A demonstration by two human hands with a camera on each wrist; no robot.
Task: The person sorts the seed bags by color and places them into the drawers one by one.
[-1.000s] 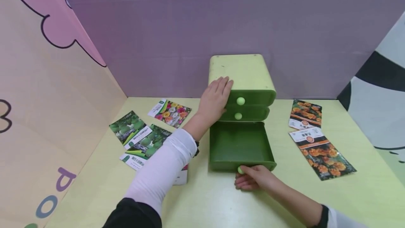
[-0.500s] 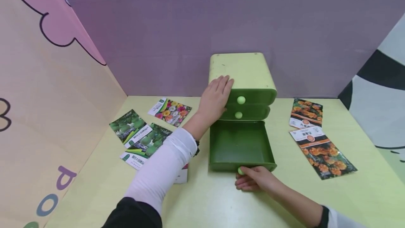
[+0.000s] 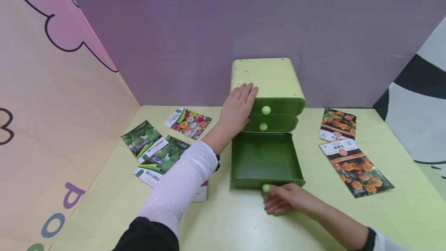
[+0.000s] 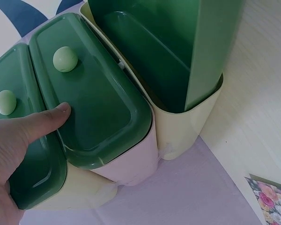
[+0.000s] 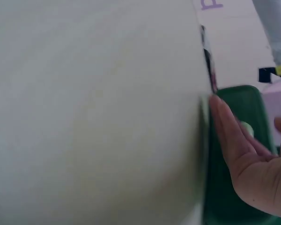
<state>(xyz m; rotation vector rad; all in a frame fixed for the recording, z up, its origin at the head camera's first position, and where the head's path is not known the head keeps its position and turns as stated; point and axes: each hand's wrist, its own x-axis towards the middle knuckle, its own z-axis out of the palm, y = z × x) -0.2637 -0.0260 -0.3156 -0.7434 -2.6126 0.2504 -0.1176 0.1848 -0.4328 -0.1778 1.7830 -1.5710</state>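
A small drawer cabinet point(image 3: 266, 78) with a pale yellow-green top stands against the back wall. Its bottom drawer point(image 3: 266, 158), dark green with nothing inside, is pulled out. The left hand point(image 3: 237, 107) rests on the cabinet's left top edge, fingers straight. In the left wrist view its thumb reaches across to the middle drawer front point(image 4: 103, 103). At the drawer's front, the right hand point(image 3: 290, 198) is beside the round light green knob point(image 3: 266, 188). The right wrist view shows that hand's fingers extended near the knob point(image 5: 247, 127), with the thumb apart from it.
Green-fruit seed packets point(image 3: 144, 140) lie left of the cabinet, partly under the left sleeve, with a mixed-flower packet point(image 3: 189, 123) behind them. Two orange-flower packets point(image 3: 357, 169) overlap on the right. Printed side walls and a purple back wall point(image 3: 174, 42) enclose the table.
The right hand's fingers have loosened from the bottom drawer's knob and shifted slightly right and toward the person. The left hand and the drawer stay as they were.
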